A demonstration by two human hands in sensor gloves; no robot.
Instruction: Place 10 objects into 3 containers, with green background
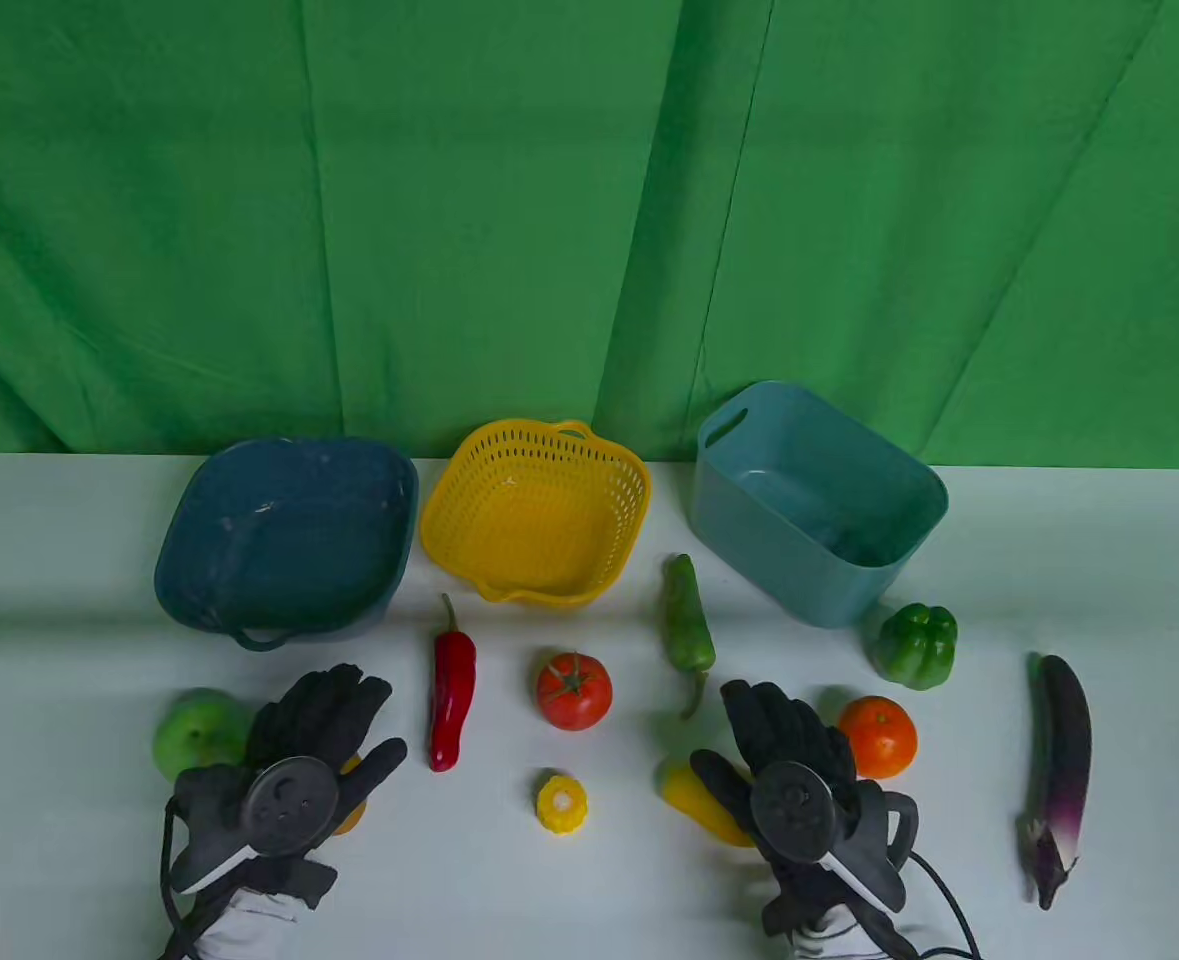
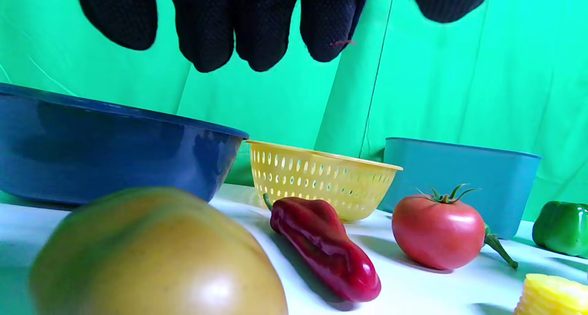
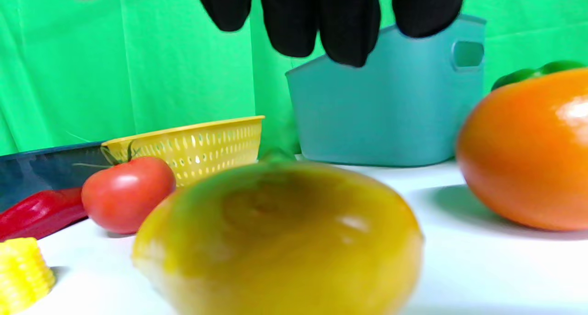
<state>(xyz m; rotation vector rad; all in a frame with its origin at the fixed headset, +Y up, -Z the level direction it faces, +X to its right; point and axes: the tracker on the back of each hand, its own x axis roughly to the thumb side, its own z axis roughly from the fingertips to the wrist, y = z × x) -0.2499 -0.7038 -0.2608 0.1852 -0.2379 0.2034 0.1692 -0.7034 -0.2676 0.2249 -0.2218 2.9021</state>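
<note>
My left hand (image 1: 364, 730) hovers open over a yellow-orange fruit (image 1: 352, 805), mostly hidden under it. In the left wrist view that fruit (image 2: 156, 255) lies close below my spread fingers (image 2: 257, 25). My right hand (image 1: 739, 740) hovers open over a yellow fruit (image 1: 694, 795), which is large in the right wrist view (image 3: 280, 237) below my fingers (image 3: 321, 16). Neither hand holds anything. At the back stand a dark blue bowl (image 1: 289, 530), a yellow colander (image 1: 537, 510) and a teal bin (image 1: 819, 565), all empty.
On the white table lie a green apple (image 1: 194, 735), a red chili (image 1: 452, 700), a tomato (image 1: 573, 690), a corn piece (image 1: 562, 803), a green chili (image 1: 687, 630), an orange (image 1: 878, 737), a green bell pepper (image 1: 916, 645) and an eggplant (image 1: 1059, 775).
</note>
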